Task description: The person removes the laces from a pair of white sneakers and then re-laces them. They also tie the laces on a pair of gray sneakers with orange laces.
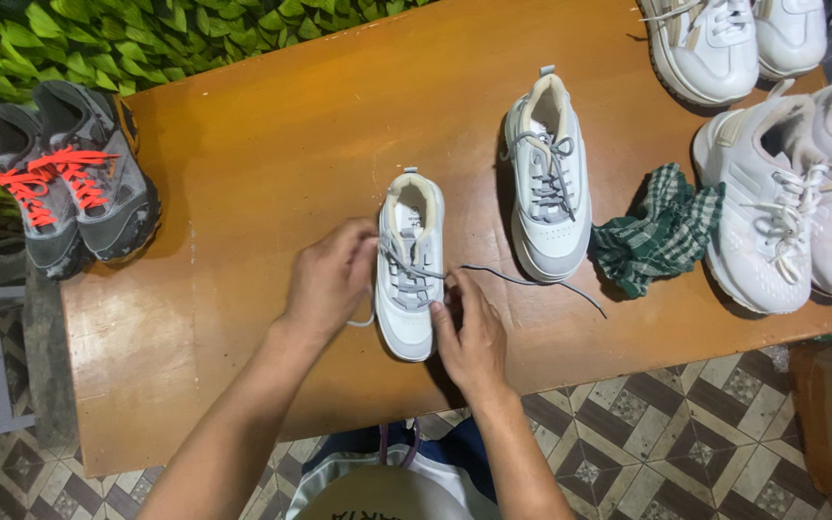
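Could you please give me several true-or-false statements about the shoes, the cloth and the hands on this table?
1. Both hands, the left hand and the right hand, are at the small white and grey shoe. True.
2. The dark grey shoes at the table's left end have blue laces. False: their laces are bright orange-red.
3. A green checked cloth lies between the laced white shoe and the white pair at the right. True.
4. A loose grey lace end trails from the small shoe toward the cloth. True.
5. The wooden table stands on plain carpet. False: the floor is patterned tile.
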